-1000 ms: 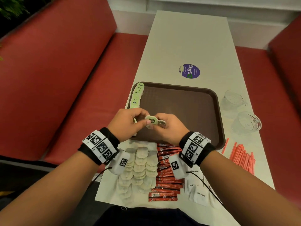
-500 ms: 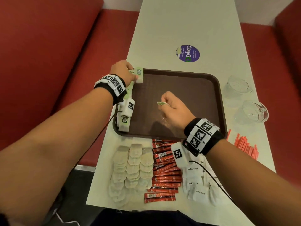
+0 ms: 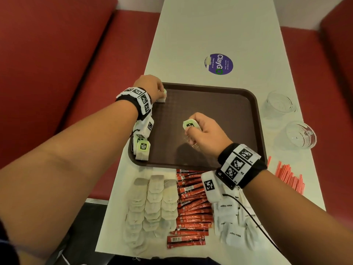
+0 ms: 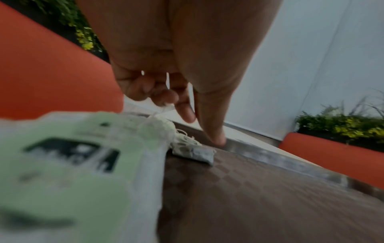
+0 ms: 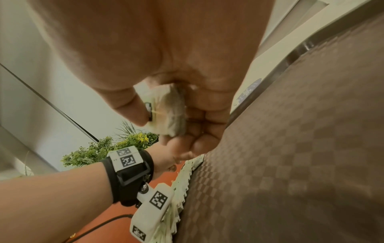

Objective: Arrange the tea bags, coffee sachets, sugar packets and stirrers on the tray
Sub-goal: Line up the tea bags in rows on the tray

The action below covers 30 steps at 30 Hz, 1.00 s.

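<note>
A brown tray (image 3: 256, 119) lies across the table. My left hand (image 3: 159, 90) is at its far left corner, fingertips down beside a tea bag (image 4: 193, 152) that lies flat on the tray; nothing is pinched between the fingers (image 4: 215, 138). A row of green-tagged tea bags (image 3: 142, 148) runs along the tray's left edge, mostly hidden under my left wrist. Over the tray's middle, my right hand (image 3: 192, 128) pinches another tea bag (image 5: 168, 111) between thumb and fingers, green tag up.
In front of the tray lie several loose tea bags (image 3: 152, 203), red coffee sachets (image 3: 191, 203) and white sugar packets (image 3: 233, 222). Red stirrers (image 3: 286, 175) lie at the right edge. Two glass cups (image 3: 298, 134) stand right of the tray. Red benches flank the table.
My left hand carried a tea bag from the tray's front to its far left corner and set it down. My right hand lifted to mid-tray, keeping its tea bag.
</note>
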Available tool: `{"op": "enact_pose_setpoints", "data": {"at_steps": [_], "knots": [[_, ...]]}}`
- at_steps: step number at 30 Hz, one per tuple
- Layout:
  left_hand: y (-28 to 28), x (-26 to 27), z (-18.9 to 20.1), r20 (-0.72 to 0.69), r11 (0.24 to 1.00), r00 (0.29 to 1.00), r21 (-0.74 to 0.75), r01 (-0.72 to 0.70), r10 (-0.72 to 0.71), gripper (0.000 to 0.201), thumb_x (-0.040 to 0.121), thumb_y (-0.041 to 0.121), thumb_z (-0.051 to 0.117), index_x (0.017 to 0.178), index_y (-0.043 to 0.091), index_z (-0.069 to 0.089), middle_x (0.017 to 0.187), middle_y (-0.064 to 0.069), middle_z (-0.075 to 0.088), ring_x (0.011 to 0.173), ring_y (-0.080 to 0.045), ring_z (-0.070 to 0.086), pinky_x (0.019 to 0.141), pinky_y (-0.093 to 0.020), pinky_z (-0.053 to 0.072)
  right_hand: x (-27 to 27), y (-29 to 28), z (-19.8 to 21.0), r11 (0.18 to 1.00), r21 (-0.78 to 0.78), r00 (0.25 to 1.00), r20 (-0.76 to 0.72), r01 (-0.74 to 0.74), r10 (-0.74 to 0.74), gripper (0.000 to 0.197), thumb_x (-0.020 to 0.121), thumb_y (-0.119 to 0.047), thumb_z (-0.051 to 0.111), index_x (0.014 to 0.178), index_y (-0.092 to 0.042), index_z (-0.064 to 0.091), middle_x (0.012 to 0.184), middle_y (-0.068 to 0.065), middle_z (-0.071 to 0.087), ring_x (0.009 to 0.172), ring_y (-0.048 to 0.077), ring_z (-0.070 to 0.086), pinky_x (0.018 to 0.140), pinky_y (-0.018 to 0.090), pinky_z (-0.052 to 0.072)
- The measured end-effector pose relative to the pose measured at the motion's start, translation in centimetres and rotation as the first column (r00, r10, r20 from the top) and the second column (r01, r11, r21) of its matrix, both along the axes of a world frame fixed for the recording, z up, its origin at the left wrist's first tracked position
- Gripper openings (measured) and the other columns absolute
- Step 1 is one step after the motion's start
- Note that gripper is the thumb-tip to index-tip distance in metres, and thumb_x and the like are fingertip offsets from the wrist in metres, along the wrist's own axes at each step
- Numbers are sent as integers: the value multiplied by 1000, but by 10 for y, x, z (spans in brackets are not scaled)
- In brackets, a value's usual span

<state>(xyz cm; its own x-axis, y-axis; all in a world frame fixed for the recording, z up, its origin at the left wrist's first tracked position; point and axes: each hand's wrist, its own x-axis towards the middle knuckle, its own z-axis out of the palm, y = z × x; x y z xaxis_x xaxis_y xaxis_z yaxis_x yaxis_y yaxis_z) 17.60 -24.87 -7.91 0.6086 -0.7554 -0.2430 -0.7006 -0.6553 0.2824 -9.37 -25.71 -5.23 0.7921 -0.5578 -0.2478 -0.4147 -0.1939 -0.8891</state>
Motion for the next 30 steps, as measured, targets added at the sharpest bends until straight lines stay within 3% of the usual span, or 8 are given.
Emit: {"op": "enact_pose_setpoints", "data": {"at_steps": [4,11,16,20,23,26,28,30], "knots": [[-1,-2,-5,7,991,996,91,93,-94,14,83,35,78,93,26,75,98,5,71,96,-19,64,77,-29,48,3,3,1,1000,19,1000,-7,-22,22,6,99,-23,56,95,-18,56,83,12,73,72,30,72,74,56,59],[-3,-3,4,31,985,989,101,139,-143,18,86,38,74,97,25,76,104,2,73,99,-21,65,81,-32,51,2,2,11,994,109,999,30,-15,12,10,105,-27,51,108,-17,53,91,1,77,53,37,63,46,35,49],[13,-30,39,-82,957,976,-229,177,-200,34,93,53,59,103,25,76,102,3,73,93,-16,65,81,-29,49,10,-2,9,993,118,997,76,16,-26,14,105,-30,49,110,-17,49,93,0,77,52,36,59,49,38,48],[44,-65,69,-414,910,827,-331,252,-380,35,85,62,63,97,31,76,92,8,74,89,-12,68,83,-33,53,14,-5,9,991,130,994,101,36,-50,17,104,-34,49,110,-19,45,95,-1,77,54,40,62,52,41,49],[57,-73,69,-445,871,754,-331,362,-483,22,88,45,70,100,27,75,84,12,73,82,-9,67,79,-26,52,16,-7,5,993,105,994,82,58,-67,29,100,-43,54,109,-18,42,88,0,77,57,41,67,50,40,52],[53,-65,62,-389,862,817,-450,235,-425,14,93,28,69,102,19,74,89,8,72,77,2,61,75,-13,46,16,-9,-3,995,78,998,27,58,-60,35,97,-36,64,114,-22,37,98,1,76,63,30,71,56,40,57],[44,-48,59,-319,869,899,-481,120,-300,12,94,26,68,102,19,73,85,10,70,71,5,58,73,-16,45,11,-9,-10,999,29,999,-27,31,-30,46,92,-35,71,122,-24,38,105,-3,72,73,21,71,68,36,58],[34,-27,56,-175,900,965,-424,104,-194,14,96,27,64,107,22,72,86,9,68,80,-4,62,78,-24,48,3,-9,-16,995,-83,990,-130,-56,45,45,88,-37,74,121,-26,46,105,-9,69,81,11,67,76,27,54]]}}
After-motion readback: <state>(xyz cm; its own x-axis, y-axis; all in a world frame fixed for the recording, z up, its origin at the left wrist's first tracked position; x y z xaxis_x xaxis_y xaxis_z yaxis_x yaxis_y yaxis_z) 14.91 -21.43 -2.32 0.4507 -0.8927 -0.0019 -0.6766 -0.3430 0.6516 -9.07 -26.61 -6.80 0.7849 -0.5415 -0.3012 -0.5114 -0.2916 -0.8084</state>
